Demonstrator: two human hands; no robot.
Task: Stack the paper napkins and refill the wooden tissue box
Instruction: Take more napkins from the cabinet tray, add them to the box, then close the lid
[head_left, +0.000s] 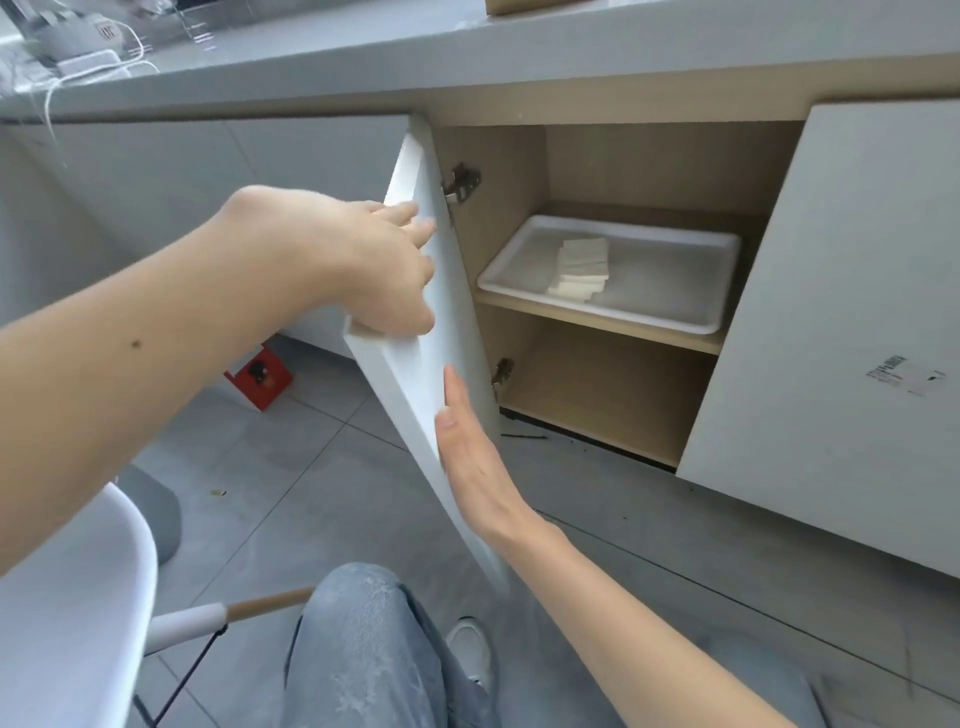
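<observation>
While the fingers of the left hand (374, 260) curl over the edge of the white cupboard door (421, 332) and hold it near the middle of the frame, the right hand (470, 457) lies flat with its fingers straight and close together, holding nothing and touching the inside of the door lower down. Right of the door, the cupboard stands open. On its upper shelf (597, 317) sits a white tray (675, 306), right of the middle of the frame. A small pile of paper napkins (581, 267) lies in the tray, a bit fanned out. At the bottom, a knee in blue jeans (363, 649) shows.
</observation>
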